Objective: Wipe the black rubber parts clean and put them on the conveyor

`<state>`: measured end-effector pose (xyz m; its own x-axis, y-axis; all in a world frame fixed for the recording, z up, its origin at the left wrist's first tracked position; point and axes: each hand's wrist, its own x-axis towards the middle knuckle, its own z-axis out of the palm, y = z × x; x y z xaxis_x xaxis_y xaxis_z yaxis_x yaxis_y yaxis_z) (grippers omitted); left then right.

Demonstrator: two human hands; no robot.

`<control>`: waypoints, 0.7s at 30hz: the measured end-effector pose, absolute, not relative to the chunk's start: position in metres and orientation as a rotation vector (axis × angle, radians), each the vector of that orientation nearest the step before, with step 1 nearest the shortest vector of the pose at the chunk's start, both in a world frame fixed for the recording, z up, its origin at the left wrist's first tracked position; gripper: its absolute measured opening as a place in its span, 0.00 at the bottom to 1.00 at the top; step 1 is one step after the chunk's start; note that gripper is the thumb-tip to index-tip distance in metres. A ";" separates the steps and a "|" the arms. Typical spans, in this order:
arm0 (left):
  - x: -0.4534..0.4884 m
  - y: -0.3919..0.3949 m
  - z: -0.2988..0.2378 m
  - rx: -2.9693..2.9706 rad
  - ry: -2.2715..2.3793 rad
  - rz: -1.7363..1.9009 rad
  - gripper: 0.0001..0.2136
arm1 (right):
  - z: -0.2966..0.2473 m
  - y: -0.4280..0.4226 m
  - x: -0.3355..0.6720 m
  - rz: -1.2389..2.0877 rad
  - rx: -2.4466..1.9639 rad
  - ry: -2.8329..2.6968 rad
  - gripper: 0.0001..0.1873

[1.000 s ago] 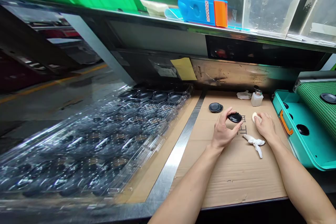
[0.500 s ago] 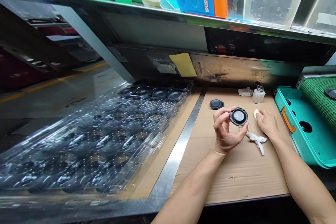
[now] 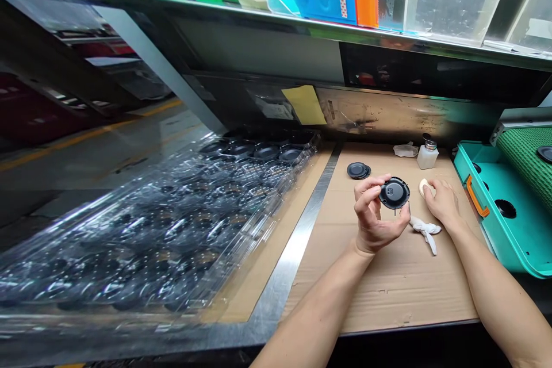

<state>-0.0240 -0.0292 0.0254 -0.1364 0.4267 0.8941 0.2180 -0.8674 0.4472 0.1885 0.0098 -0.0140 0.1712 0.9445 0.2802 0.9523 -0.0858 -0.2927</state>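
A round black disc-shaped part (image 3: 394,192) with small tabs on its rim is pinched by its edge in my left hand (image 3: 376,215), raised above the cardboard. Its face is tilted toward me and bears a small mark. My right hand (image 3: 442,201) rests low over the cardboard, its fingers closed on a small cream-coloured pad (image 3: 424,186). Between my forearms lies a crumpled white cloth (image 3: 426,231). Beyond my left hand, black round parts (image 3: 357,170) sit overlapping on the cardboard.
Clear plastic trays (image 3: 172,230) with black round parts cover the left side. A small pump bottle (image 3: 428,155) stands at the back. At right are a teal bin (image 3: 530,241) holding black parts and a green conveyor belt (image 3: 528,152). A shelf (image 3: 259,20) crosses overhead.
The black disc has tilted slightly in my left hand, so its face looks darker, without the earlier glare. Both hands keep their grip; the whole view has shifted a little.
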 end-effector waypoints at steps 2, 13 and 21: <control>-0.024 -0.029 0.023 1.963 0.738 2.149 0.34 | -0.015 0.010 0.189 -0.025 -2.050 -1.794 0.19; -0.050 0.004 -0.003 2.005 1.399 1.078 0.15 | -0.012 0.009 0.188 -0.005 -2.036 -1.781 0.19; -0.061 -0.001 0.004 2.089 1.514 0.952 0.21 | -0.005 0.004 0.184 -0.002 -2.051 -1.781 0.18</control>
